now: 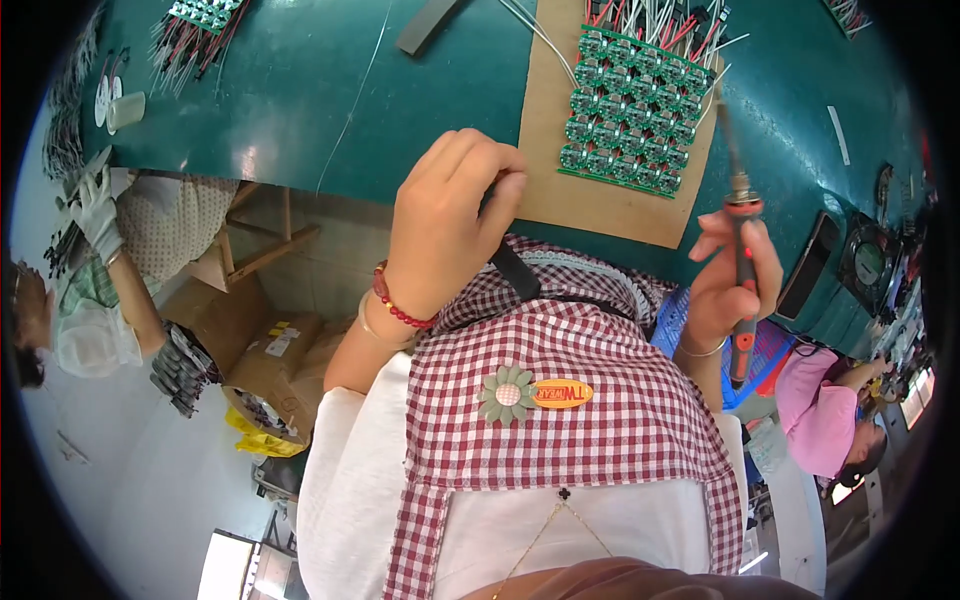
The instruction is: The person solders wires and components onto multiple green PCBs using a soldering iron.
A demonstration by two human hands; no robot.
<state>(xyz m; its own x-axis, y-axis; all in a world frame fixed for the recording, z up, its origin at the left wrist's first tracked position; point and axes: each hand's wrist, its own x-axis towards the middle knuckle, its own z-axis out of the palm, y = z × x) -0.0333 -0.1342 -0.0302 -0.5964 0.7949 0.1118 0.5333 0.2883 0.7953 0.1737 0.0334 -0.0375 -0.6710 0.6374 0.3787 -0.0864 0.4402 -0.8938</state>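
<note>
My right hand grips a soldering iron by its dark grey and red handle. The iron points away from me, its blurred metal end by the right edge of a green panel of small circuit boards. Red, black and white wires run from the panel's far edge. Under the panel lies a brown board. My left hand is closed, thumb against curled fingers, at the brown board's left edge. A black strip shows below it; whether the hand holds it, I cannot tell.
The green table carries a dark grey bar and, far left, another wired panel. A black phone-like object and a round black device lie right. A gloved co-worker is left, another person in pink right.
</note>
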